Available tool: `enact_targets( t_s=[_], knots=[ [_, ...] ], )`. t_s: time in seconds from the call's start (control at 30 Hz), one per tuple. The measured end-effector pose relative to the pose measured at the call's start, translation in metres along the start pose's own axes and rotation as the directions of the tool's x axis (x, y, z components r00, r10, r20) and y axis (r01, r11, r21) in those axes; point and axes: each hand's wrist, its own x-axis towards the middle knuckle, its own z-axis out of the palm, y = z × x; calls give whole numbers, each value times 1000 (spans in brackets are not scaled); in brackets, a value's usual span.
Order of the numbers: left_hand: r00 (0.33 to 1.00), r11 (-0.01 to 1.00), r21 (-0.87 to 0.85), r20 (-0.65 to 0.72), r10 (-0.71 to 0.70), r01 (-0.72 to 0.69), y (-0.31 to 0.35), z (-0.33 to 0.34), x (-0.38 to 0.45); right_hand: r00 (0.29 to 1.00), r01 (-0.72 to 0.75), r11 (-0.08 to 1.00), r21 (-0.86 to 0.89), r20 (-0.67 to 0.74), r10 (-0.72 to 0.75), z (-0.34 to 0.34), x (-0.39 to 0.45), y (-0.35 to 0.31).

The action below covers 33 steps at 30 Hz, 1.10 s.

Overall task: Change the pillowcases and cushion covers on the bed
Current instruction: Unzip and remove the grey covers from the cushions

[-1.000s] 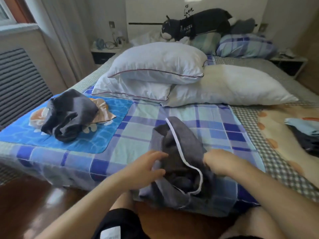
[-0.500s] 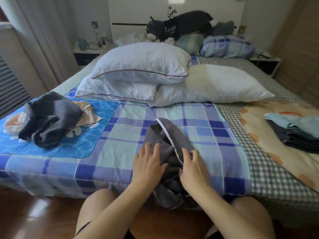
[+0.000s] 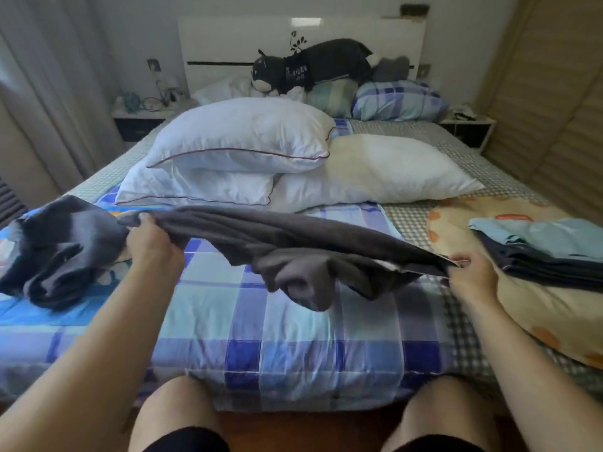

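A dark grey pillowcase [image 3: 287,246] hangs stretched sideways above the blue checked bedcover [image 3: 293,347]. My left hand [image 3: 148,243] grips its left end and my right hand [image 3: 470,272] pinches its right corner, where a white trim shows. The middle of the cloth sags in folds. Behind it lie three bare white pillows: two stacked ones [image 3: 241,138] [image 3: 195,187] and a long one [image 3: 385,168] to their right.
A crumpled dark cover [image 3: 55,249] lies on a blue mat at the left. Folded blue and dark linen [image 3: 548,249] rests on a peach spotted cloth [image 3: 554,314] at the right. A black plush toy [image 3: 313,66] and checked pillows [image 3: 398,99] sit by the headboard. Nightstands flank the bed.
Both hands took hold of the grey pillowcase, lifted it off the bedcover and pulled it apart sideways, left hand going left and right hand going right. The camera view rose and shifted.
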Motion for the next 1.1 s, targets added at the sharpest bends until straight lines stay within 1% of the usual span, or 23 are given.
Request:
enact_targets(
  t_s=[0.07,0.1,0.17,0.2,0.23,0.27,0.3,0.33,0.37,0.4,0.47,0.5,0.57,0.6,0.67,0.7,0.73,0.77,0.8,0.9,0.97,1.03,1.1],
  knots=[
    [990,929,347,-10,-137,132,-24,-33,4,989,7,991,-135,147,13,5,1,5],
    [973,826,522,-41,-225,213,-38,-54,7,984,99,964,-248,166,-58,10,-7,6],
    [944,586,759,-119,-306,286,-62,-89,2,929,368,869,-330,106,-354,24,-32,4],
    [958,441,860,-168,-230,257,-74,-105,1,863,502,817,-283,106,-494,32,-51,3],
    [989,261,954,-143,-35,147,-85,-118,-1,781,624,749,-224,151,-606,42,-70,2],
    [985,84,996,22,169,-36,-94,-122,-9,692,719,676,-161,247,-678,53,-85,4],
    [908,-85,957,289,303,-276,-103,-121,-19,595,794,597,-117,356,-721,65,-99,7],
    [791,-179,847,532,303,-501,-108,-114,-36,507,848,520,-100,438,-742,76,-108,13],
    [674,-226,702,712,196,-676,-115,-105,-48,449,883,454,-114,486,-750,86,-112,17],
    [583,-259,568,812,20,-781,-120,-93,-65,438,893,424,-149,504,-745,93,-114,20],
    [439,-331,332,835,-332,-883,-136,-87,-78,514,857,440,-268,473,-715,100,-111,20],
    [401,-380,250,826,-397,-891,-144,-85,-75,562,827,463,-320,434,-704,101,-107,17],
    [385,-414,190,799,-462,-890,-149,-81,-72,633,771,517,-371,366,-682,98,-98,5],
    [343,-366,166,795,-500,-916,-147,-78,-73,639,767,533,-358,341,-690,98,-94,-2],
    [133,-172,42,816,-562,-984,-149,-74,-82,578,814,497,-302,334,-744,97,-93,-15],
    [36,-96,-26,805,-592,-995,-150,-71,-90,504,862,421,-282,381,-775,96,-94,-18],
    [-13,-53,-62,767,-642,-997,-151,-70,-100,410,909,312,-277,458,-789,96,-94,-16],
    [-27,-44,-80,723,-690,-996,-153,-71,-106,327,938,205,-279,521,-789,93,-93,-13],
    [18,-90,-72,676,-737,-993,-152,-72,-108,277,948,132,-289,549,-788,88,-89,-7],
    [278,-363,-25,595,-754,-932,-142,-73,-84,260,943,115,-313,474,-841,63,-74,18],
    [408,-440,95,584,-702,-893,-136,-73,-63,230,943,88,-320,437,-869,42,-66,42],
    [454,-405,220,573,-682,-887,-134,-73,-51,207,936,28,-350,484,-850,26,-58,70],
    [442,-311,317,565,-697,-896,-136,-67,-50,294,908,33,-418,577,-762,14,-57,79]
  ],
)
